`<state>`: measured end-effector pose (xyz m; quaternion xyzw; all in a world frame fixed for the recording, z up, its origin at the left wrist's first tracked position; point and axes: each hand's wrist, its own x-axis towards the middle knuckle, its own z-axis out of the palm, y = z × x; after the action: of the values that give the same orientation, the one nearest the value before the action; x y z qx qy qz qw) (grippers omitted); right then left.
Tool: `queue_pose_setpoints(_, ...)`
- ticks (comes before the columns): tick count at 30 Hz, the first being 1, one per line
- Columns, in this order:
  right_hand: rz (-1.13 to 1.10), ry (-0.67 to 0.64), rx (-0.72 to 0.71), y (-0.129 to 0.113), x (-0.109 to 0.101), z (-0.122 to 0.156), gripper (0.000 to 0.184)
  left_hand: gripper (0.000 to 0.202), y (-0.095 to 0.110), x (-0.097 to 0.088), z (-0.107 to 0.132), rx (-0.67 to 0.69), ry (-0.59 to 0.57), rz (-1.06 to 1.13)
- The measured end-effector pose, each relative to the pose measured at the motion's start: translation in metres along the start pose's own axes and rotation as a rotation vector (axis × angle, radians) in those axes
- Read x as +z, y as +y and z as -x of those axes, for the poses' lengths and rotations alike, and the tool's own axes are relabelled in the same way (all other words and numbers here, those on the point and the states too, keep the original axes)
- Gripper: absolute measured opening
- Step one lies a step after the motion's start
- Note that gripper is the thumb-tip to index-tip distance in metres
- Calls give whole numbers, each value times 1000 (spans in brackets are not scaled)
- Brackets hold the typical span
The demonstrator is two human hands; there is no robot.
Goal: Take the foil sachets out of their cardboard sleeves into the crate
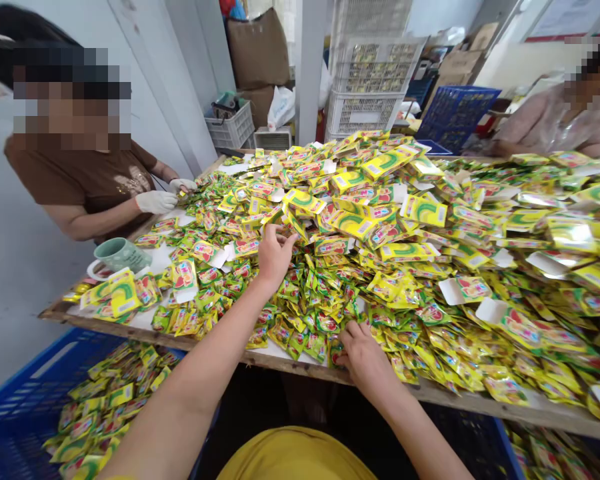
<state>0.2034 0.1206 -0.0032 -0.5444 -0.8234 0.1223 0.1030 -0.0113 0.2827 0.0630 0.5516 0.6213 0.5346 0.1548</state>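
Observation:
My left hand [275,259] reaches into the middle of the heap, its fingers curled at the end of a small yellow carton [295,225]. At the table's near edge, my right hand [366,360] has its fingers bent down on a small green-and-yellow sachet [336,348], partly hidden by the fingers. Between the hands lie many loose shiny sachets [305,287] with red fruit pictures. Beyond them rises a pile of yellow cartons [355,223], several with white end flaps open.
A green mug [121,255] stands at the table's left end. Below are blue crates, the left one [35,373] holding filled cartons [115,393]. A co-worker's gloved hands [156,202] work at far left; another person [545,123] sits at far right. White crates [365,110] are stacked behind.

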Motion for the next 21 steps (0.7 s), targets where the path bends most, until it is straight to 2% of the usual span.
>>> queue_pose_setpoints(3,-10,-30,-11,-4,-3,6,24,32,12,23,-27,-170,56,107)
queue_pose_setpoints(6,-183,-40,38,5,-2,15,27,18,21,22,-28,-191,-1,215)
queue_pose_setpoints(8,-330,27,82,15,-5,20,17,16,22,10,-4,-166,-103,319)
queue_pose_setpoints(9,-422,93,125,18,-8,22,13,19,21,2,15,-154,-196,372)
queue_pose_setpoints(11,-667,301,266,19,-20,22,14,28,18,-12,63,-127,-427,413)
queue_pose_setpoints(13,-910,573,409,11,-34,18,22,46,16,-17,114,-55,-582,270)
queue_pose_setpoints(15,-1010,781,456,-3,-44,11,25,60,15,-14,155,69,-610,35)
queue_pose_setpoints(16,-987,826,440,-10,-46,7,25,61,16,-9,169,128,-595,-81)
queue_pose_setpoints(18,-824,829,376,-22,-43,0,23,49,17,1,185,196,-537,-270)
queue_pose_setpoints(21,-523,748,281,-24,-28,-3,18,31,18,12,188,191,-446,-413)
